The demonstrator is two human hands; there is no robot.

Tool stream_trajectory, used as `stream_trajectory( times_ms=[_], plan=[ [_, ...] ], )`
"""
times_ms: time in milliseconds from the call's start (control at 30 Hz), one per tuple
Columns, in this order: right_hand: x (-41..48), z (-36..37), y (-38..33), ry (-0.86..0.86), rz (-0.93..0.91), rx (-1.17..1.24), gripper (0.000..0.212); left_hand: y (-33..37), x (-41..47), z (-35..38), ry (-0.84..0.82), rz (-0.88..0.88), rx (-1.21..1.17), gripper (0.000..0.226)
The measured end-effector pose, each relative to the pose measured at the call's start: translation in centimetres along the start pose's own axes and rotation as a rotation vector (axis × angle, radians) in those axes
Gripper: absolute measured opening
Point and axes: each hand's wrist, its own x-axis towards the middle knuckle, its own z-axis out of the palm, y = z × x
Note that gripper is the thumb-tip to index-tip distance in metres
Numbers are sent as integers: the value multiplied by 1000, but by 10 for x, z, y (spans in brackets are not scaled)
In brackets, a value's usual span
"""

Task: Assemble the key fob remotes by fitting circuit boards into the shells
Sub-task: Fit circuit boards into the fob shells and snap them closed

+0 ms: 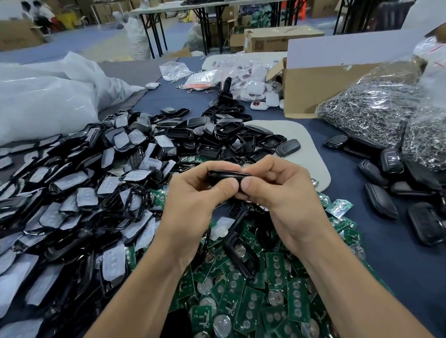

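Both hands hold one black key fob shell (226, 176) edge-on above the table. My left hand (192, 196) grips its left end with curled fingers and the thumb pressed on the near edge. My right hand (274, 189) pinches the right end, thumb tip beside the left thumb. Whether a board sits inside the shell is hidden. Below my wrists lies a heap of green circuit boards (252, 296) with coin cells. A loose black frame (243, 253) rests on that heap.
Front shells with white button pads (63, 198) are heaped at the left, empty black back shells (228, 135) behind my hands. Closed black fobs (404, 198) lie at the right, below bags of metal key rings (373, 106). A cardboard box (323, 86) and a large white bag (32, 96) stand farther back.
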Motion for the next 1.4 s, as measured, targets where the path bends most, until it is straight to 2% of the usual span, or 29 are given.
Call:
stream_trajectory(
  times_ms=[67, 300, 567, 633, 767, 867, 1033, 1100, 1233, 1400],
  plan=[
    [0, 1, 0, -2, -8, -9, 36, -1, -1, 1, -14, 24, 26, 26],
    [-1, 9, 8, 82, -125, -152, 21, -9, -4, 10, 14, 110, 54, 25],
    [-2, 13, 16, 129, -149, -198, 27, -11, -3, 8, 52, 88, 63, 30],
    [-1, 11, 15, 129, -125, -156, 25, -11, -2, 6, 59, 63, 51, 33],
    [0, 12, 12, 89, 23, 59, 20, -10, -1, 4, 120, 28, -31, 20],
    [1, 13, 9, 71, 102, 162, 24, -8, -1, 3, 129, 33, -38, 30],
    [0, 10, 6, 107, 190, 157, 27, -4, 0, -3, 29, -5, 22, 47],
    [0, 9, 6, 94, 188, 102, 27, -3, 2, -5, 8, -25, 24, 47],
    [1, 2, 8, 30, 10, -289, 29, -5, 5, -7, 78, -57, 70, 40],
    [1, -3, 8, 12, -13, -323, 36, -5, 5, -11, 50, -84, 37, 40]
  ],
)
